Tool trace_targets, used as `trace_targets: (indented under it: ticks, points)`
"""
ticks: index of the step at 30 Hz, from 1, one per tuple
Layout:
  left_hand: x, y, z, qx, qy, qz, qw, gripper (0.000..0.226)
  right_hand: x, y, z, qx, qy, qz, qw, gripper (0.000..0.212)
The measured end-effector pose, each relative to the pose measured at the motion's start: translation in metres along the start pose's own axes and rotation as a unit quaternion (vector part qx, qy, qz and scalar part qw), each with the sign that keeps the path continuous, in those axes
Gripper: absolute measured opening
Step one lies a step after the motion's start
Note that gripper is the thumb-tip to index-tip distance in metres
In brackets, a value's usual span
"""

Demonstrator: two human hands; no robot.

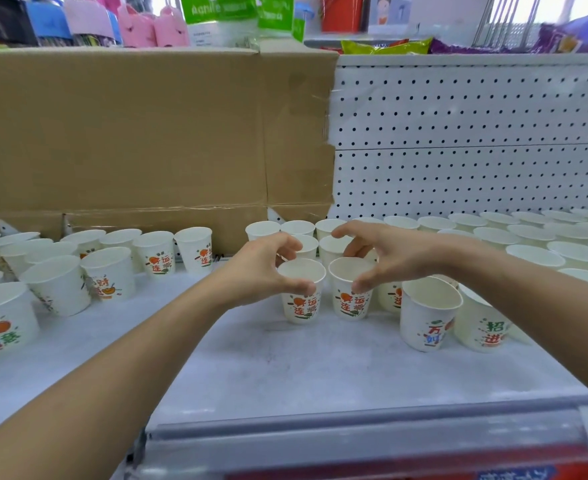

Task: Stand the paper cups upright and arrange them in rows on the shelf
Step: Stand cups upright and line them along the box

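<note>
Paper cups (pixel 434 225) fill tidy rows at the back of the shelf (pixel 285 368); 2 more stand upright mid-shelf. The left hand (pixel 261 271) holds the left cup (pixel 301 303) and the right hand (pixel 389 254) the right cup (pixel 350 299), each grip curled over a rim, thumb in front, fingers behind. This looks like setting down a new front row. Next: let go cleanly without nudging neighbours. Bare shelf lies open toward the front lip; leaning cups (pixel 60 285) crowd the left, 2 others (pixel 429 313) stand just right
</note>
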State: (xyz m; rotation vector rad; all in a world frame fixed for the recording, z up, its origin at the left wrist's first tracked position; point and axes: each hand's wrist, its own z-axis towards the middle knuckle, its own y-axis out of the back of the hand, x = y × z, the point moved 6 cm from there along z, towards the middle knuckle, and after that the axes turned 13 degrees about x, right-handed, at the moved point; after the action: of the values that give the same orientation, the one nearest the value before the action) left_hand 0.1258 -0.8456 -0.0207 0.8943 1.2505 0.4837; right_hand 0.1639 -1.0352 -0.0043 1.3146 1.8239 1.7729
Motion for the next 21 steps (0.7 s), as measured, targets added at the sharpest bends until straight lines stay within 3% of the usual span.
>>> trace_targets:
  ticks: [13, 21]
  points:
    - [-0.009, -0.004, 0.004, 0.008, 0.020, 0.018, 1.000, 0.072, -0.001, 0.001, -0.003, 0.009, 0.004, 0.000, 1.000, 0.088]
    - [-0.016, 0.002, -0.006, -0.015, 0.012, 0.005, 1.000, 0.067, 0.004, 0.037, -0.019, -0.072, 0.034, 0.070, 0.994, 0.057]
